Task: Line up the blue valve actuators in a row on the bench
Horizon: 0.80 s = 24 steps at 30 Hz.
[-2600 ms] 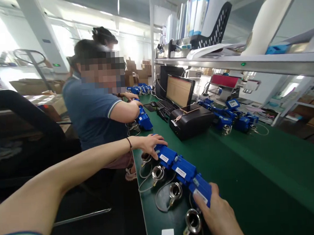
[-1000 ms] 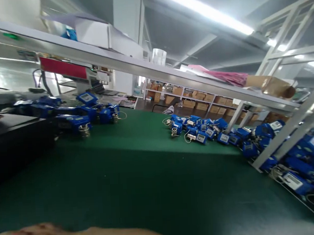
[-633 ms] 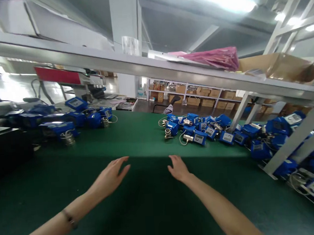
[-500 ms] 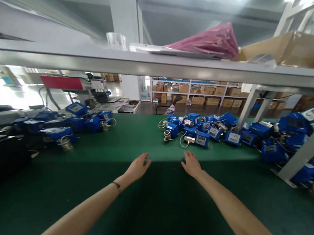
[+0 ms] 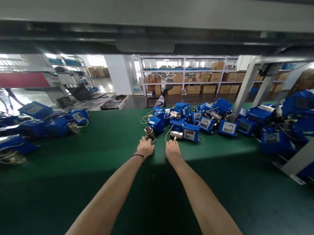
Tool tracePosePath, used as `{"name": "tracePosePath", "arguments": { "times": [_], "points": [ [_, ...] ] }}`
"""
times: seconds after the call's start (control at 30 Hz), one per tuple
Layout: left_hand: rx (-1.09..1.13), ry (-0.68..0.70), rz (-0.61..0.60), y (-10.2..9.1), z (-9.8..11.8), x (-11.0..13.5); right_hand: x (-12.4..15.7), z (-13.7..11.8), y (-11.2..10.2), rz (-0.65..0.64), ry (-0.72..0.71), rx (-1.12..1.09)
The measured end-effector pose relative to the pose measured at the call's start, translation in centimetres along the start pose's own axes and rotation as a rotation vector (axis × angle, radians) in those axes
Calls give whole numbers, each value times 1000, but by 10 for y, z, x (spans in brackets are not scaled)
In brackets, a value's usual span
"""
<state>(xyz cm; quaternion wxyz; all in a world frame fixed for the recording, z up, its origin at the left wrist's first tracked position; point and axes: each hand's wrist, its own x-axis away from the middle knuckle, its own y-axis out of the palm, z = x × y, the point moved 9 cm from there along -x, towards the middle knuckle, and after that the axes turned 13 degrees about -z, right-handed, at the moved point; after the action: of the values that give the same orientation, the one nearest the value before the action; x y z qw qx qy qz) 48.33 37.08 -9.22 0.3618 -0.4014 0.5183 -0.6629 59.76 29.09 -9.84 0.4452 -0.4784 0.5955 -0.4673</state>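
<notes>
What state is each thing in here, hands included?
Left hand: at a metal fitting, grip unclear
Right hand: close to another fitting, grip unclear
Fitting by left hand: opening visible
Blue meter by right hand: display toward camera, reading illegible
Meters at far right: heaped
Bracelet: worn, left wrist

The left forearm (image 5: 108, 197) and right forearm (image 5: 203, 195) are pointing forward, converging. The left hand (image 5: 145, 148) and right hand (image 5: 172, 151) are showing their backs, sitting slightly apart, fingers pointing ahead.
</notes>
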Motion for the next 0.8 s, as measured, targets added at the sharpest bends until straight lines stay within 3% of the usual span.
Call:
{"name": "tracePosePath", "arguments": {
  "times": [0.13,0.33,0.5,0.67,0.73,0.8],
  "points": [
    [-54,50,42,5,1,41,28,2,-8,-8,17,13],
    [-80,81,16,23,1,138,97,-18,-13,-93,-35,48],
    [-78,82,-55,38,-2,227,186,-63,-12,-201,-96,89],
    [-85,110,-137,62,-13,328,288,-102,1,-393,-80,78],
    [-89,122,-191,74,-18,370,328,-114,1,-396,-120,73],
    [-58,124,-290,88,-28,409,364,-130,-9,-331,-277,51]
  ]
}}
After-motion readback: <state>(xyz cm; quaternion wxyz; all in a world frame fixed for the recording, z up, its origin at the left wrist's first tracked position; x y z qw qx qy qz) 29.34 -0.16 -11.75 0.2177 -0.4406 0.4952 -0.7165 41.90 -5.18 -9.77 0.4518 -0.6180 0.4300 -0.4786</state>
